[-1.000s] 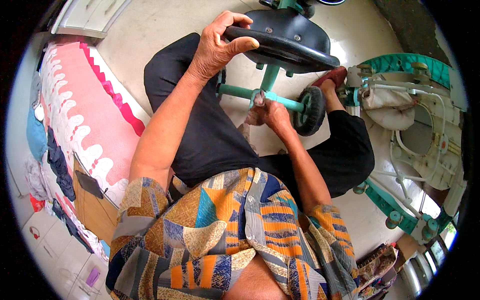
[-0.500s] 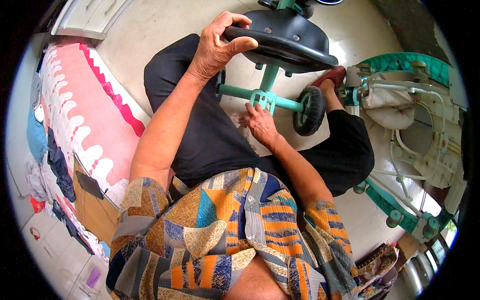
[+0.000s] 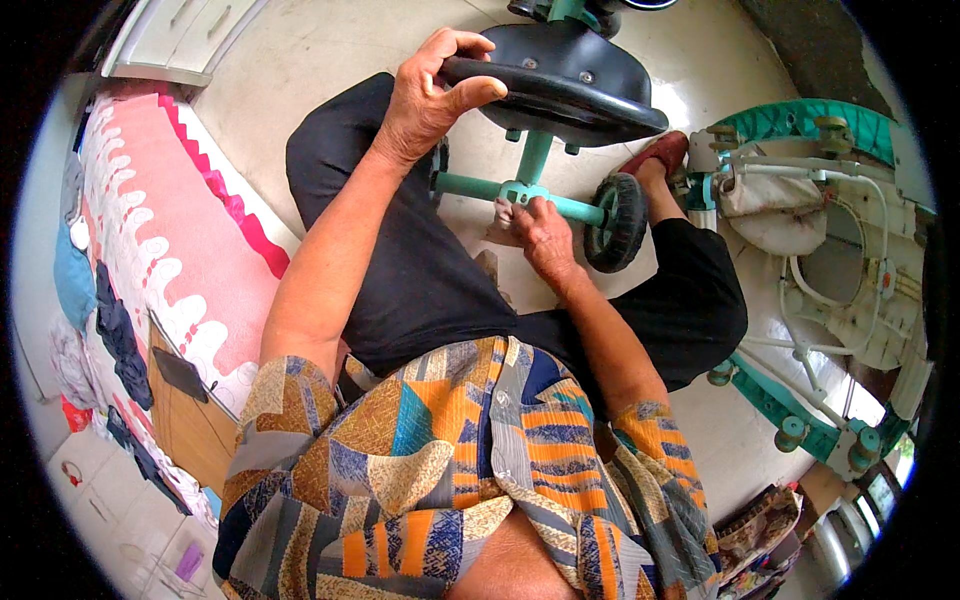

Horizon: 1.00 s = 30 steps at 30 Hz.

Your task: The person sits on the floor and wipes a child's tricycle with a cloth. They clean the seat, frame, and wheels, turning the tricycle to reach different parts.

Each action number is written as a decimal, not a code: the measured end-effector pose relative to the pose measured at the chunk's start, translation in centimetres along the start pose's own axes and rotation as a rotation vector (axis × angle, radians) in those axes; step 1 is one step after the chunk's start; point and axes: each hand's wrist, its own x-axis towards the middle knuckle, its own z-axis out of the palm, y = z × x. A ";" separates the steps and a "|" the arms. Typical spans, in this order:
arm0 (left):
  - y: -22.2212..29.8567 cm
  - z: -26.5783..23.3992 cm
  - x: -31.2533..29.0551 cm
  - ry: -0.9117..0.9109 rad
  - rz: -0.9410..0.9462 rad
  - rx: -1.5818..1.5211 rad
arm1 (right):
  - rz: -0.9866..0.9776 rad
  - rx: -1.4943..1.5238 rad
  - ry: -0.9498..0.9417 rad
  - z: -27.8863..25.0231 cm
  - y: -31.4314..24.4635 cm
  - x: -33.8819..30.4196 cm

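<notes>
From the left of the frame, a pink bedspread [image 3: 180,215] runs down beside the person's leg. At upper middle, the left hand [image 3: 430,100] has its grip closed over the near edge of the black seat [image 3: 572,75] (thumb underneath), unchanged over the last second. Below the seat, at centre top, is the green tube frame [image 3: 535,158]. Half a second ago its slotted joint stood bare; now a crumpled cloth [image 3: 503,233] overlaps it, so the rubbing spot looks covered again. The right hand [image 3: 548,242], its grip bunched on that cloth, has moved up and rightward to the joint. Further right come a black-tyred wheel [image 3: 615,222] and an overturned-looking wheeled stand [image 3: 810,120]. I can make out no readable writing or labels.
</notes>
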 end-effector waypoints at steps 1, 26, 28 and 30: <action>0.1 0.0 -0.1 -0.001 -0.010 -0.010 | -0.014 -0.008 -0.030 0.1 -0.7 -0.4; 0.7 0.0 0.0 -0.005 -0.049 0.056 | 0.398 0.116 -0.200 -5.5 4.7 -0.9; 0.7 0.1 0.0 0.003 -0.042 0.055 | 0.405 0.044 -0.171 -6.9 5.8 -1.1; 0.7 0.2 0.0 0.004 -0.045 0.053 | 0.392 -0.026 -0.153 -6.5 7.6 -1.8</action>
